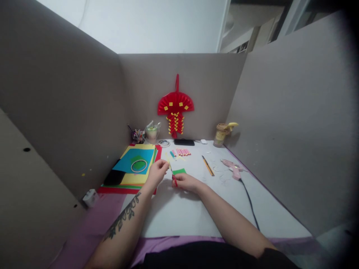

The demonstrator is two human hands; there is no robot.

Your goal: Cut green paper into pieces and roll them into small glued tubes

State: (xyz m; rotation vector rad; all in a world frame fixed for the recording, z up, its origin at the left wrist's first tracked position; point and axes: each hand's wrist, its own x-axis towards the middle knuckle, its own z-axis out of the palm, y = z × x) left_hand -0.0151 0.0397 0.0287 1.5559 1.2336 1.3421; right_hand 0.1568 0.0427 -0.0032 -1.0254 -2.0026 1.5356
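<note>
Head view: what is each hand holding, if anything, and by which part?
The right hand holds the scissors by the red handles. The left hand appears to pinch a yellow strip; where along it is too small to tell.

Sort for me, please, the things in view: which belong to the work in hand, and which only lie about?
Likely in the job: scissors, yellow strip (both in hand), green paper, pink rolls, glue gun, coloured sheets.

Likely just lying about: phone, cable, brown-lidded cup, adapter.

Three flat grey panels (213,86) are enclosing the flat white worktop (179,216) at left, far and right edges; a plain pale wall (168,26) is rising beyond.
</note>
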